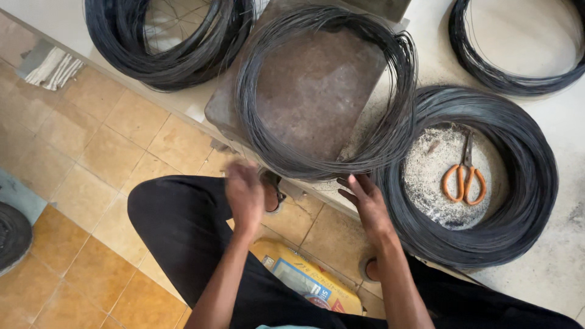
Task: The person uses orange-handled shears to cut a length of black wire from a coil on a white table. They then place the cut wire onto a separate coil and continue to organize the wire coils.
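A loose coil of thin black wire (390,79) lies on a rusty brown metal slab (317,85) in front of me. My left hand (245,194) is blurred at the coil's near edge, fingers curled near the wire; what it grips I cannot tell. My right hand (365,198) rests with fingers spread against the coil's near rim, between it and a thick black wire coil (524,183) on the right. Orange-handled scissors (464,178) lie inside that thick coil.
Two more black wire coils lie at the back left (177,61) and back right (506,76) on a pale concrete step (567,256). A yellow and blue bag (304,277) lies under my legs. Tan floor tiles (91,158) spread left, with folded cloth (52,67).
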